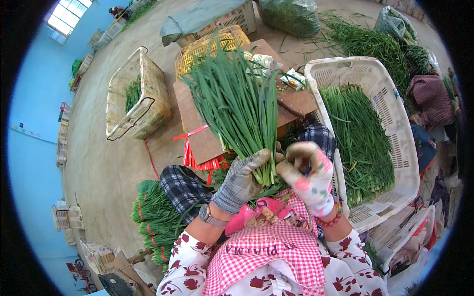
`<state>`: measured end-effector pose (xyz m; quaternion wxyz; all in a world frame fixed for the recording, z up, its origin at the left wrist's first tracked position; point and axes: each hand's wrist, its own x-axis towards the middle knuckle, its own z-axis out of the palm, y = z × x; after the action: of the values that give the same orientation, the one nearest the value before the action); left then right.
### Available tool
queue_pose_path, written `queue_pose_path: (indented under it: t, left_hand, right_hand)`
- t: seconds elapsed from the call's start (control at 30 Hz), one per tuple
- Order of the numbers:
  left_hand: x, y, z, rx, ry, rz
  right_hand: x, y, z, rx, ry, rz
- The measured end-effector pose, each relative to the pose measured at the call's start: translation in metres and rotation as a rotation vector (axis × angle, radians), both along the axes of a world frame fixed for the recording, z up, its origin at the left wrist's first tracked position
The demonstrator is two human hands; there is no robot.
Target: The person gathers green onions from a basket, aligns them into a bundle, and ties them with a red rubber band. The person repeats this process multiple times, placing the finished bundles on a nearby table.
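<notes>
My left hand [242, 181], in a grey knit glove, grips a bunch of green garlic chives [240, 107] near its pale stem ends, with the leaves fanned out away from me. Just right of the stems is my right hand [307, 174], in a white floral glove with soiled fingers; it is blurred, its thumb and fingers curled, and whether it pinches a stem cannot be told. Red ties [190, 155] hang at the near edge of a brown board [192, 107]. Bundles of chives with red bands [155, 218] lie stacked by my left knee.
A white plastic crate [405, 162] holding loose chives stands at my right. Another crate [163, 87], with wire handles and a few chives, stands on the floor at left. Beyond the board are a yellow crate [237, 35], a covered crate [211, 18] and a filled plastic bag [290, 16].
</notes>
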<state>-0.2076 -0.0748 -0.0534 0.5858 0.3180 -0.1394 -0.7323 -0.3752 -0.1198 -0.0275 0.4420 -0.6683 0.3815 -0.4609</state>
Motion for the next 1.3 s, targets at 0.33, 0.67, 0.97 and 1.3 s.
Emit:
queue_pose_path:
  t: [0.33,0.67,0.97,1.3]
  left_hand:
    - [-0.007,-0.005,-0.001,-0.019,0.041,0.014]
    - [-0.006,-0.005,-0.011,-0.086,-0.037,-0.061]
    - [-0.005,-0.012,-0.012,0.032,-0.007,0.119]
    - [0.025,-0.019,0.003,0.173,-0.056,0.109]
  right_hand:
    - [0.012,0.008,-0.011,0.299,0.141,0.031]
    - [0.007,-0.006,-0.023,0.468,0.082,0.192]
    - [0.018,0.016,-0.031,0.472,-0.283,0.055]
    - [-0.036,0.018,-0.034,-0.014,0.776,1.053]
